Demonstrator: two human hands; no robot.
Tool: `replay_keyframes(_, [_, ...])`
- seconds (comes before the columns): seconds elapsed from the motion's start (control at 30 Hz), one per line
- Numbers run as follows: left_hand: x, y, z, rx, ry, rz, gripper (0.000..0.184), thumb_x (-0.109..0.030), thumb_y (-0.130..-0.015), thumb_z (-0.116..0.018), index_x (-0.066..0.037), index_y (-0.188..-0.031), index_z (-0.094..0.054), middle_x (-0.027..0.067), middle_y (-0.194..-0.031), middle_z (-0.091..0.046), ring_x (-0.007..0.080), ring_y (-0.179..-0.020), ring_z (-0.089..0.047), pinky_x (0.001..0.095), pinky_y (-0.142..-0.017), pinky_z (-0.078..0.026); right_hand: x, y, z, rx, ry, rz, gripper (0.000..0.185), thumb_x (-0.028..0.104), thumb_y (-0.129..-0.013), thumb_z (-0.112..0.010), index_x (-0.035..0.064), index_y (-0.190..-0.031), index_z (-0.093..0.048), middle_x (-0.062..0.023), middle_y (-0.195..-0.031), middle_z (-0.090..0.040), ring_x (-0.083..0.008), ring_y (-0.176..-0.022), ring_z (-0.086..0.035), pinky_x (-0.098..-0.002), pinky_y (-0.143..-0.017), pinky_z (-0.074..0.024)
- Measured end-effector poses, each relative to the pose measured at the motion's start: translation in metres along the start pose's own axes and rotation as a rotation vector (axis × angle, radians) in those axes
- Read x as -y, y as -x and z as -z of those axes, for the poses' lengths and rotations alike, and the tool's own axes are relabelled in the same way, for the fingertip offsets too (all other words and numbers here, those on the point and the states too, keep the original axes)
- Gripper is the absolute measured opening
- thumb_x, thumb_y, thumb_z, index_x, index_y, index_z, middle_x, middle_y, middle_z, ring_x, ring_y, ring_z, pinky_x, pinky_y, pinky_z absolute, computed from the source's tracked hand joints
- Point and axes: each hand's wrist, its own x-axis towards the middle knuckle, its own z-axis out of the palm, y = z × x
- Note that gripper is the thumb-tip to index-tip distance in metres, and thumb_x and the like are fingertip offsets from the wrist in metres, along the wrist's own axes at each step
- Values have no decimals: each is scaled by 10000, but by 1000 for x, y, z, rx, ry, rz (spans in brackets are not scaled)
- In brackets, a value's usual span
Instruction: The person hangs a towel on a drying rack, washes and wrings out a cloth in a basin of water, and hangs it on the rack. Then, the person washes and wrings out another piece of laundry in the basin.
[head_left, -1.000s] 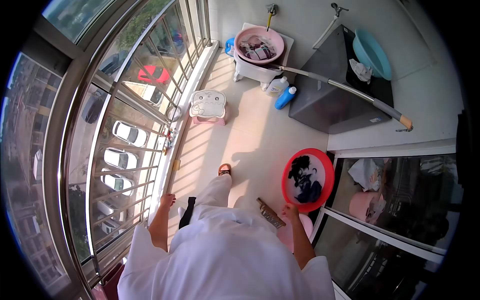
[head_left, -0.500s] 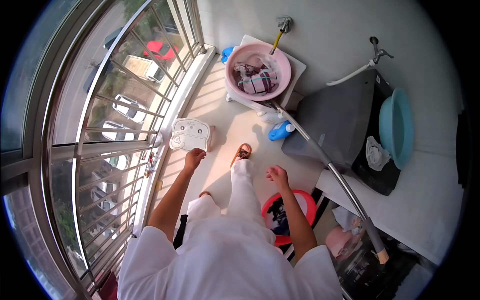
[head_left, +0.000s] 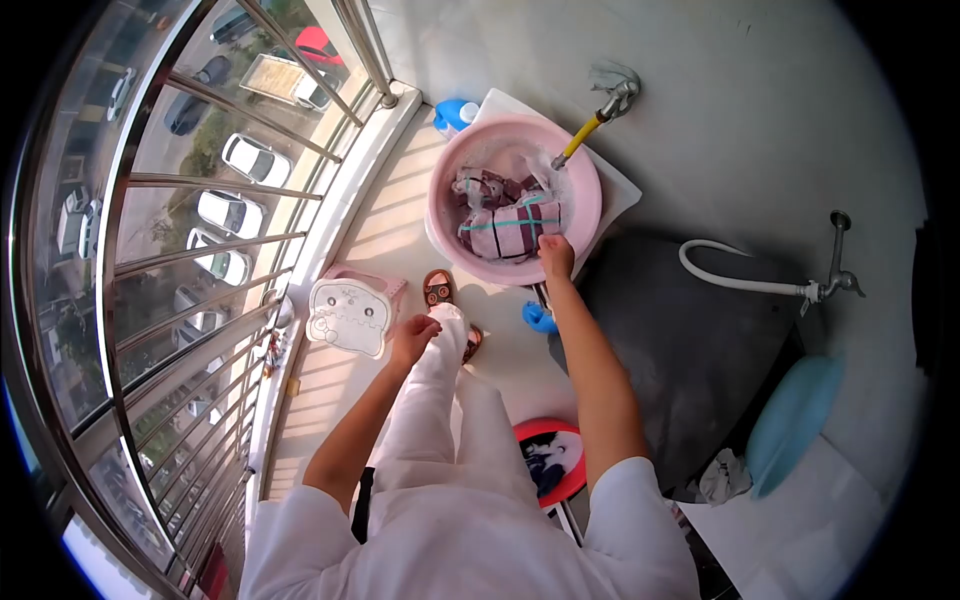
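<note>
My right hand [head_left: 556, 257] is over the near right rim of a pink basin [head_left: 447, 235], its fingers curled and nothing seen in them; whether it touches the rim I cannot tell. Inside the basin lies wet plaid cloth [head_left: 510, 228], pink and maroon with a teal stripe, among suds. A yellow hose [head_left: 577, 142] on a wall tap [head_left: 621, 92] points down into the basin. My left hand [head_left: 413, 338], loosely closed with nothing visible in it, hangs above my leg, just right of a small pink stool [head_left: 350, 314] with a white cartoon-face seat.
The basin rests on a white stand [head_left: 622, 198]. Right of it are a dark grey cabinet-like block [head_left: 690, 350], a white hose [head_left: 745, 285] and a teal basin [head_left: 795, 425]. A red basin [head_left: 580, 470] holds dark cloth. Railings [head_left: 215, 185] line the left; a blue bottle [head_left: 450, 118] stands behind.
I have stepped closer to the pink basin. My right hand has moved forward from beside the red basin to the pink basin's rim. The long pole is now mostly out of sight.
</note>
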Motion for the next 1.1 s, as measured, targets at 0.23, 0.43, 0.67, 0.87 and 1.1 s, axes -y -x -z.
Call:
replay_keyframes(0.23, [-38, -100, -12, 35, -33, -54, 128, -83, -872, -594, 22, -945, -601, 78, -863, -663, 122, -810, -624, 244, -766, -493, 0, -77, -39, -211, 107, -470, 764, 535, -685, -710, -131, -1034, -576, -266, -1055, -608, -383, -964, -599, -422, -830, -481])
replay_keyframes(0.43, [-56, -132, -37, 94, 15, -21, 148, -91, -885, -589, 26, -977, -584, 69, -897, -652, 130, -852, -623, 249, -788, -489, -44, -89, -36, -63, -624, -455, 527, 275, -759, -700, 2, -1179, -537, -95, -1061, -605, -195, -929, -589, -341, -733, -494])
replay_keyframes(0.67, [-75, -149, -66, 101, 70, -3, 161, -81, -894, -576, 4, -1031, -574, 56, -906, -627, 124, -859, -607, 253, -808, -482, 34, -6, 27, 128, -722, -273, 339, 53, -840, -564, -7, -1172, -528, -50, -1071, -596, -120, -1000, -543, -245, -890, -401])
replay_keyframes(0.87, [-111, -176, -99, -52, -16, -238, 249, -115, -898, -595, -16, -1124, -559, 67, -1018, -600, 104, -974, -547, 266, -839, -460, 110, 48, 63, 199, -835, -116, 342, -5, -839, -512, -19, -1180, -508, -37, -1067, -564, -118, -996, -520, -244, -890, -391])
replay_keyframes(1.1, [-162, -175, -120, 435, 170, 284, 700, -539, -896, -496, -32, -1366, -390, 56, -1283, -487, 169, -1137, -469, 277, -979, -348, 133, 53, 85, 321, -617, 81, 298, -19, -784, -486, -38, -1079, -530, -34, -1035, -505, -113, -962, -506, -236, -868, -394])
